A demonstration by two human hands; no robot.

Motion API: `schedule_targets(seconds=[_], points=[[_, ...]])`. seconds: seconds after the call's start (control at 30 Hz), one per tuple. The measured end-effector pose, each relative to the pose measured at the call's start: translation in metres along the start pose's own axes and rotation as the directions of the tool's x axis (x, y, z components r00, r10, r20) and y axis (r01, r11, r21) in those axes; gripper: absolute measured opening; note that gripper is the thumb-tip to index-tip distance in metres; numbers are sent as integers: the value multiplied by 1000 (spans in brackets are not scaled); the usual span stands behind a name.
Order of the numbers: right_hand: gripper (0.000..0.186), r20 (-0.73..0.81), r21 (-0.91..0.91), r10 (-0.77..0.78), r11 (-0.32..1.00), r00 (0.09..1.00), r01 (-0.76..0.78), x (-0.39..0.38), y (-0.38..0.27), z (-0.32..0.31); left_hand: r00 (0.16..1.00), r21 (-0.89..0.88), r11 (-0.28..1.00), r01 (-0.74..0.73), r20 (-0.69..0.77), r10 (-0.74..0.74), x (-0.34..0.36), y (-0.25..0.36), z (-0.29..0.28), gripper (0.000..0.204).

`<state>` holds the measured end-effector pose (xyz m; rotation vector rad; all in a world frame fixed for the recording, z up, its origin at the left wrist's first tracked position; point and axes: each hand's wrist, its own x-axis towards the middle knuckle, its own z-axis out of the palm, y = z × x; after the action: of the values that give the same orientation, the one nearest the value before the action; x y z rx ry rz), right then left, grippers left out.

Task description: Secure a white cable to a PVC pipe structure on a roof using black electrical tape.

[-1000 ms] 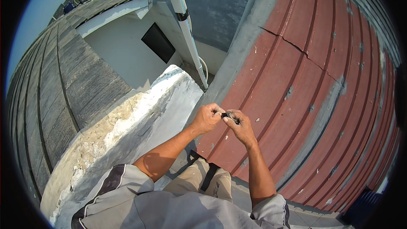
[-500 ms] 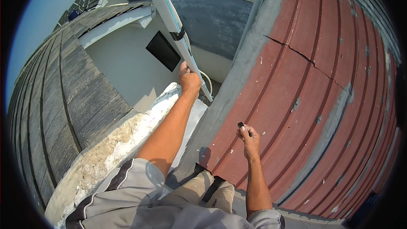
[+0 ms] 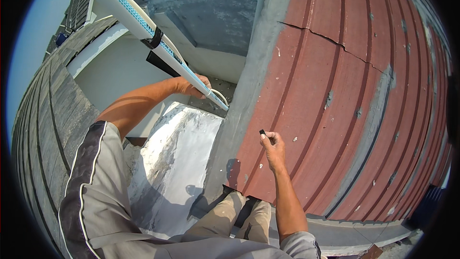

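Head view: the left hand [image 3: 194, 86] is closing around the lower end of a long white pole [image 3: 143, 25] with a black clamp [image 3: 154, 38], slanting up past the white parapet [image 3: 175, 163], while the right hand [image 3: 273, 148] is pinching a small black piece [image 3: 262, 133] between fingertips, over the red ribbed roof [image 3: 345, 91]. Risks, in my judgement: the one-handed grip is leaving the pole free to swing or slide, and the lightly pinched piece is liable to drop onto the roof and roll away.
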<state>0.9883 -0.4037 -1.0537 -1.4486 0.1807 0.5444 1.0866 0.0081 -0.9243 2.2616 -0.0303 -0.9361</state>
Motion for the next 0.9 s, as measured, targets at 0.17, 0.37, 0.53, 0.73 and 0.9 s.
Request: schedule_targets(seconds=[0.17, 0.37, 0.53, 0.73, 0.9], points=[[42, -22, -18, -33, 999, 999, 32, 29, 19, 20, 985, -145, 989, -12, 171, 37, 22, -25, -4, 45], [46, -25, 150, 88, 985, 996, -83, 66, 40, 56, 978, 170, 977, -132, 180, 101, 34, -68, 28, 62], [43, 8, 104, 37, 994, 999, -38, 97, 68, 68, 972, 213, 954, -209, 152, 179, 62, -104, 50, 61], [38, 70, -87, -47, 995, 996, 53, 120, 61, 92, 958, 135, 958, -252, 173, 227, 88, -135, 66, 54], [36, 97, -167, -97, 980, 991, 112, 152, 67, 107, 979, -372, 925, 84, 202, -8, 109, -134, 76, 41]])
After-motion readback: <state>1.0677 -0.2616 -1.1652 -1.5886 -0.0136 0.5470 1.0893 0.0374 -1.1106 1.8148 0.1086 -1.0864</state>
